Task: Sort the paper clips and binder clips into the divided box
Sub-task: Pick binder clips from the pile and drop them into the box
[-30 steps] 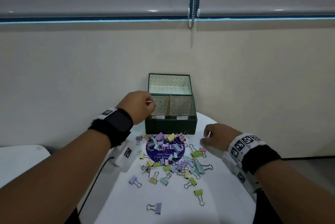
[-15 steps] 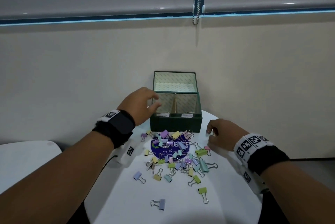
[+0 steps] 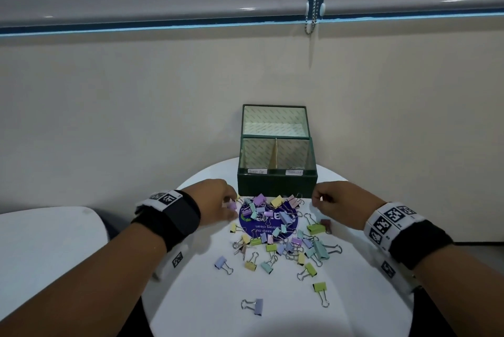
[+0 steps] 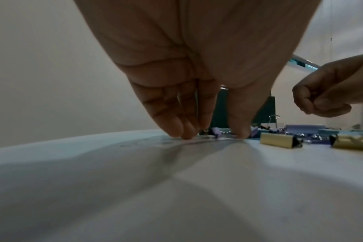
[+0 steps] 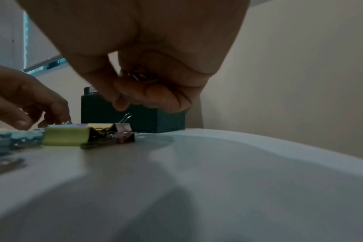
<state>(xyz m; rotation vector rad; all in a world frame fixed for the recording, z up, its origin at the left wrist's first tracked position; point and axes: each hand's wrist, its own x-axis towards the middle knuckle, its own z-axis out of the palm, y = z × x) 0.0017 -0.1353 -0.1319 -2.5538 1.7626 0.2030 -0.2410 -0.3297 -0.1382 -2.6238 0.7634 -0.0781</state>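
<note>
The dark green divided box (image 3: 276,186) stands open at the table's far edge, lid up, with two labelled compartments. Several pastel binder clips (image 3: 272,230) lie scattered in front of it. My left hand (image 3: 231,207) is down at the pile's left edge. In the left wrist view its straight fingertips (image 4: 184,132) touch the table beside a purple clip (image 4: 214,131). My right hand (image 3: 316,200) hovers just right of the pile near the box's front corner. Its fingers curl round thin metal paper clips (image 5: 139,76). The box (image 5: 155,121) shows behind that hand.
The round white table (image 3: 191,309) ends close behind the box at a beige wall. A blue round sticker (image 3: 256,227) lies under the pile. Stray binder clips (image 3: 255,306) sit near the front. A second white table (image 3: 41,241) is at the left.
My left hand has come down from the box's left compartment to the table at the pile's left edge. The wire clip it pinched is gone. My right hand has stayed beside the pile.
</note>
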